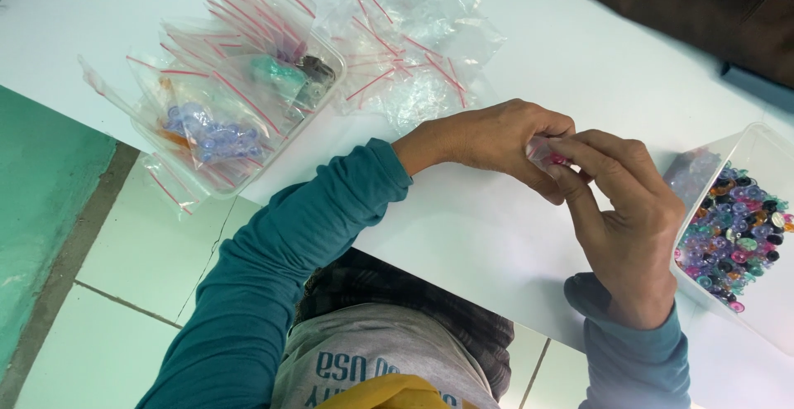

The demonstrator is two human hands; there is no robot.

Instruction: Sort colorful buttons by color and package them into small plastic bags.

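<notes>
Teal sleeves [273, 293] fill the bottom of the view, and up from them both hands meet over the white worktop [463, 235]. Left hand [496, 140] and right hand [624, 219] are pinching one small clear bag [547, 154] between their fingertips, a bit of pink showing inside, held just above the worktop. Just right of the right hand sits a clear tub of mixed coloured beads [736, 231]. Well off to the left, another tub [240, 99] holds filled red-striped bags, with a loose pile of empty bags [409, 45] beside it.
</notes>
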